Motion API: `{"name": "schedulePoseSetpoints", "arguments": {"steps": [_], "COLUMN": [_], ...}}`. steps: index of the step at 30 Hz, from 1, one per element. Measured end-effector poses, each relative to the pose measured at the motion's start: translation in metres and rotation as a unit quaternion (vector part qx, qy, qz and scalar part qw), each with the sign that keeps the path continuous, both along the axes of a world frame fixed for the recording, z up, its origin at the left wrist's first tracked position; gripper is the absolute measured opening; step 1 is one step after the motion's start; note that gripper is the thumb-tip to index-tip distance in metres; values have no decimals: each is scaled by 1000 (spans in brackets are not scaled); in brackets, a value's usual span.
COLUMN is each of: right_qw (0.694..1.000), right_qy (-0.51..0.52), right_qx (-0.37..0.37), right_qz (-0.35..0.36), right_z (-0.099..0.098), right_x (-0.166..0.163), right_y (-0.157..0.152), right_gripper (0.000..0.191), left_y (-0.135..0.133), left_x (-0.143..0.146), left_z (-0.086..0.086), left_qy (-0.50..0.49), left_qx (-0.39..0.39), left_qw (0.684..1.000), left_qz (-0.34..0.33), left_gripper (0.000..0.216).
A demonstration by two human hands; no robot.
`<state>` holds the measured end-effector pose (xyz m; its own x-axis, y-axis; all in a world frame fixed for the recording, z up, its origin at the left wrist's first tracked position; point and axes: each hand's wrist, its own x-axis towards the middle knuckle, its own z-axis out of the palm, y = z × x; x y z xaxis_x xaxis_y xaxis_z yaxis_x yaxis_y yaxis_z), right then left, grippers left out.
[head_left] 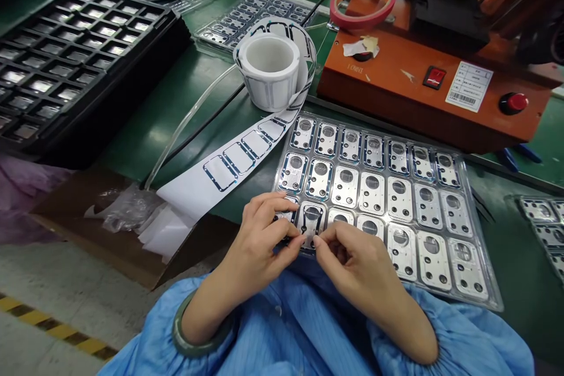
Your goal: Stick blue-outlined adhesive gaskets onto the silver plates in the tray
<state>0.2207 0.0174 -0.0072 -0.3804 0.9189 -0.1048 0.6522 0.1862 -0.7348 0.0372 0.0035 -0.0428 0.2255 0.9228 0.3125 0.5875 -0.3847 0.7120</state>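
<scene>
I am holding a thin dark frame (305, 217) by its lower ends, one end per hand, above a silver plate (312, 222) second from the left in the third row. My left hand (268, 241) is pinching between thumb and forefinger, its other fingers extending over the adjoining plate and partly hiding it. My right hand (358, 254) is likewise pinching, its remaining fingers curling toward the palm. The fingertips of both hands are meeting close together, nearly touching.

The plates are sitting in a clear tray (493, 294), lying directly in front of me. All seven in the top row are showing dark-blue borders, as are the two leftmost in the second row; the other five in that row are showing bare silver.

Left of the tray, a white roll (271, 88) is standing on the green bench (132, 123), its strip (238, 161) of similar frames trailing toward a cardboard box (194, 247). Behind the tray, an orange machine (396, 91) is standing, with red tape (341, 22) resting against its upper left part.
</scene>
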Motion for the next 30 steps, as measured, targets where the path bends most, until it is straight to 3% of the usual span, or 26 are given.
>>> {"name": "schedulePoseSetpoints", "arguments": {"steps": [9, 13, 21, 30], "right_qw": [996, 993, 992, 982], "right_qy": [-39, -58, -71, -99], "right_qx": [51, 33, 20, 60], "right_qz": [58, 95, 99, 146], "right_z": [7, 10, 7, 6], "right_x": [8, 13, 15, 17], "right_y": [0, 4, 6, 7], "right_gripper": [17, 16, 15, 18], "left_y": [1, 2, 2, 3], "left_x": [-1, -1, -2, -4], "left_z": [0, 0, 1, 4], "left_qy": [8, 8, 9, 39], "left_qx": [2, 2, -9, -16], "left_qw": [1000, 1000, 1000, 999], "left_qz": [-6, -9, -12, -24], "left_gripper": [8, 8, 8, 8]}}
